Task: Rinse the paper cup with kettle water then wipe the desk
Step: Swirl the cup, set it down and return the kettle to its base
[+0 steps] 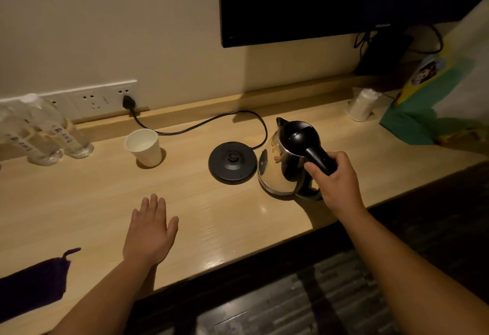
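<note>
Your left hand [150, 229] and right hand [338, 178] were bare: no rings, watch or gloves, forearms uncovered, no sleeves in view.

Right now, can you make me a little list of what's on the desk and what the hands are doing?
kettle: shiny metal kettle with a black lid, off its base, beside it on the right
right hand: right hand wrapped around the kettle's black handle
left hand: left hand open and flat, low over the desk, holding nothing
kettle base: round black base, cord running to the wall socket
paper cup: white paper cup, upright, left of the base
cloth: dark purple cloth at the desk's near left edge
bottles: two clear bottles at far left
</note>
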{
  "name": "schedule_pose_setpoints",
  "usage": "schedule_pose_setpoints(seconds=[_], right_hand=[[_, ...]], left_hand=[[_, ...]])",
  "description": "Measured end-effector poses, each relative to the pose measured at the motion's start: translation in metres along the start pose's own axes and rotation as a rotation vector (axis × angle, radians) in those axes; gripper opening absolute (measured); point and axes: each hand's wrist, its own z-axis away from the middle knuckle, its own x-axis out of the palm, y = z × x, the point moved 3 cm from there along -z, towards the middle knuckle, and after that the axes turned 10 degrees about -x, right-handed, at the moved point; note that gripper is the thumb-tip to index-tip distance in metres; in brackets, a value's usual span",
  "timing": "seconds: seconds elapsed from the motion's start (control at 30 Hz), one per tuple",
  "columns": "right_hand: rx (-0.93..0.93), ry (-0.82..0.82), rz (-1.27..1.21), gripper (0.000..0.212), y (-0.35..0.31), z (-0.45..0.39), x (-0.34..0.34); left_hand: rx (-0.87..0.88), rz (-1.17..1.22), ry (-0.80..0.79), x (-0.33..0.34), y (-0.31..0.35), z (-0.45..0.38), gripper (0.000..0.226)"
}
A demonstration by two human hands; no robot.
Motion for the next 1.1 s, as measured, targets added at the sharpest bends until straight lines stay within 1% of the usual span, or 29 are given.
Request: schedule_pose_setpoints(seconds=[0.13,0.37,0.57,0.83,1.1], right_hand=[[-0.042,0.001,-0.047,0.036,-0.020,-0.012,0.016],[-0.101,-0.088,-0.050,0.035,-0.047,-0.031,0.062],[-0.115,-0.133,-0.039,0.036,-0.054,-0.036,0.089],[-0.126,-0.157,-0.007,0.037,-0.056,-0.044,0.100],[-0.124,-0.195,0.018,0.040,-0.055,-0.050,0.106]], left_hand=[[-0.002,0.004,-0.014,-0.001,0.003,0.002,0.070],[-0.010,0.014,-0.002,0.001,-0.001,0.002,0.078],[-0.013,0.026,0.011,0.002,-0.001,0.001,0.075],[-0.014,0.035,0.001,0.003,-0.002,0.000,0.079],[-0.011,0.042,0.006,0.003,-0.002,0.001,0.078]])
